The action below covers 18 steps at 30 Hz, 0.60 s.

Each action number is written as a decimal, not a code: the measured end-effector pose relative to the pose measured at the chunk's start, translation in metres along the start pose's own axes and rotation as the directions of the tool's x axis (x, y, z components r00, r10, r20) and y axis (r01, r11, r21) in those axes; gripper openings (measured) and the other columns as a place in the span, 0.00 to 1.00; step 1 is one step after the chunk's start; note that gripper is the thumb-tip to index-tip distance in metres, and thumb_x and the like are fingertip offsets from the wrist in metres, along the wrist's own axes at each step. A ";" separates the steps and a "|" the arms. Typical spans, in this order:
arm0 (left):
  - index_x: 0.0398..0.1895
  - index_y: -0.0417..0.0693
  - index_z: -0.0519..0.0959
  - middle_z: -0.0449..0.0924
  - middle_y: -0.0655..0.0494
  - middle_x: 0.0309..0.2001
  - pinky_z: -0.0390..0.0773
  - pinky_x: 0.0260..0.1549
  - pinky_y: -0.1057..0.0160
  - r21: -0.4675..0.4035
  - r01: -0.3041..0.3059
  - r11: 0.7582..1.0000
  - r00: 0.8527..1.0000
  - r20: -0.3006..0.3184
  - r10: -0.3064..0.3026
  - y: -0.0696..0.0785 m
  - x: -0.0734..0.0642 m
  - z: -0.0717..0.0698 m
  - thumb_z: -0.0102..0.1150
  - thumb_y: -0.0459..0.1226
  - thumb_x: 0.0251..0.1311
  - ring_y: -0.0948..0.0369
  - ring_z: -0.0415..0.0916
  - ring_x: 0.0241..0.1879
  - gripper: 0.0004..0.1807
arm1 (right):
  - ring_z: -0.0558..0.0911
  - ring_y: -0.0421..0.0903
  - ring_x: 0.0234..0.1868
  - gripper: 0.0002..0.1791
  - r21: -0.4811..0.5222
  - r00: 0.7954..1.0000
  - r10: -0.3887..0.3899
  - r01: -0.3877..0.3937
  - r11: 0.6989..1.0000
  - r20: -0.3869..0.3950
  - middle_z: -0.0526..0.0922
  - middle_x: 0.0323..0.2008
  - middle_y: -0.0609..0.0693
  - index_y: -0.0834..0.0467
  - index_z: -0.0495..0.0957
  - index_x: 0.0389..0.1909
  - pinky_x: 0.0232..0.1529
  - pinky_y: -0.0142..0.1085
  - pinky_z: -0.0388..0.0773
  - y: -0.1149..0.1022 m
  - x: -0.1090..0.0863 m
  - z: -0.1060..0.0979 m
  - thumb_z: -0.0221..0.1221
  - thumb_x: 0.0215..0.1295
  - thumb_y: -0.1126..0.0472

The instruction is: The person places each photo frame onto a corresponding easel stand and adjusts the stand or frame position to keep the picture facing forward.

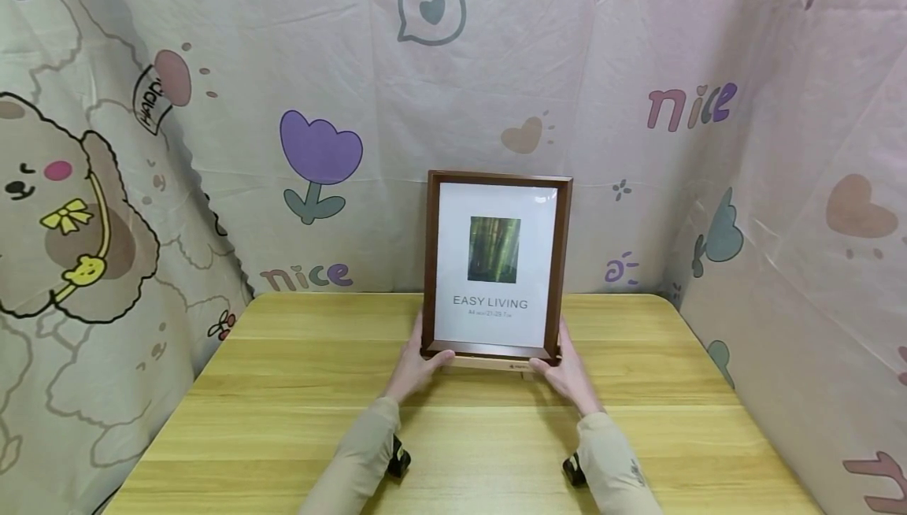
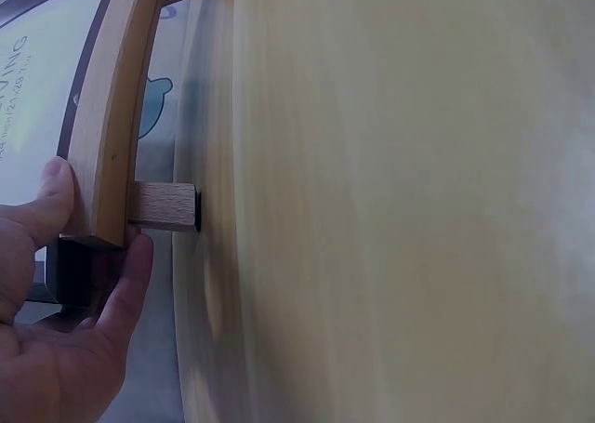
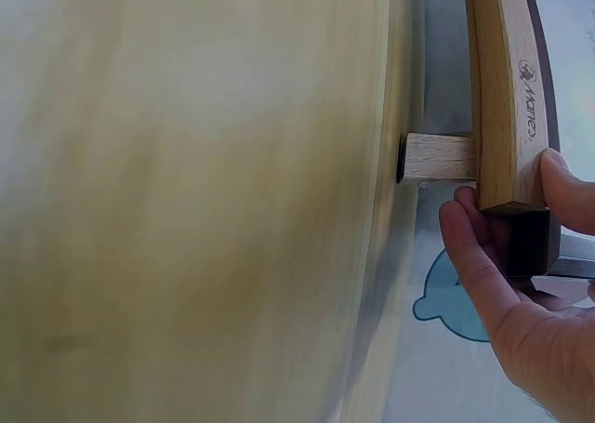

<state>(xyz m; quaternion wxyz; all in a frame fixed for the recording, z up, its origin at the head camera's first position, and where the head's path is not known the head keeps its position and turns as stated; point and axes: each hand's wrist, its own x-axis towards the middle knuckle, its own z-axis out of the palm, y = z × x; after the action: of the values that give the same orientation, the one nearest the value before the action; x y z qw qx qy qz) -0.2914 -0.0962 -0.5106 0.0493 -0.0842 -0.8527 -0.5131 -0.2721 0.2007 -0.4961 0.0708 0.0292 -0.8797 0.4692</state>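
A brown picture frame (image 1: 557, 263) stands upright, leaning back slightly, with a white insert reading "EASY LIVING" and a small bamboo picture. Its bottom edge sits along the light wooden ledge of a small easel (image 1: 489, 363), whose short feet show in both wrist views. My left hand (image 1: 413, 365) grips the frame's lower left corner, thumb at the front by the ledge and fingers underneath. On the lower right corner, my right hand (image 1: 567, 369) holds on the same way, its thumb (image 3: 569, 195) against the front by the ledge end. The back of the frame is hidden.
The wooden table (image 1: 283, 436) spreads out around the easel and the forearms. Close behind and at both sides hangs a printed cloth (image 1: 397, 105) with cartoon patterns. Dark wrist devices (image 1: 399, 458) sit under the beige sleeves (image 1: 354, 452).
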 end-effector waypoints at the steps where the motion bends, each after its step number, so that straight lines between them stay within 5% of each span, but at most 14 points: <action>1: 0.83 0.54 0.38 0.48 0.31 0.79 0.55 0.72 0.30 -0.004 0.008 1.000 1.000 0.000 -0.008 0.000 -0.001 -0.001 0.70 0.47 0.60 0.31 0.52 0.75 0.58 | 0.72 0.74 0.65 0.59 0.000 1.000 -0.004 0.004 1.000 -0.001 0.58 0.73 0.76 0.54 0.35 0.82 0.69 0.65 0.66 0.000 0.001 0.001 0.66 0.60 0.68; 18: 0.83 0.50 0.37 0.44 0.35 0.80 0.51 0.75 0.34 -0.020 0.006 1.000 1.000 -0.011 -0.006 -0.003 -0.004 -0.012 0.69 0.45 0.60 0.35 0.48 0.77 0.59 | 0.73 0.72 0.66 0.58 0.029 1.000 -0.026 0.026 0.999 0.017 0.58 0.75 0.72 0.53 0.38 0.82 0.71 0.63 0.65 -0.005 0.006 0.012 0.66 0.60 0.69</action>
<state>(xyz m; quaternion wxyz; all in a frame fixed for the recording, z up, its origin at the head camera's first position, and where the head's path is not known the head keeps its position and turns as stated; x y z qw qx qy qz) -0.2881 -0.1088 -0.5085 0.0517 -0.0794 -0.8476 -0.5222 -0.2781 0.1874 -0.4977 0.0688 0.0459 -0.8731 0.4805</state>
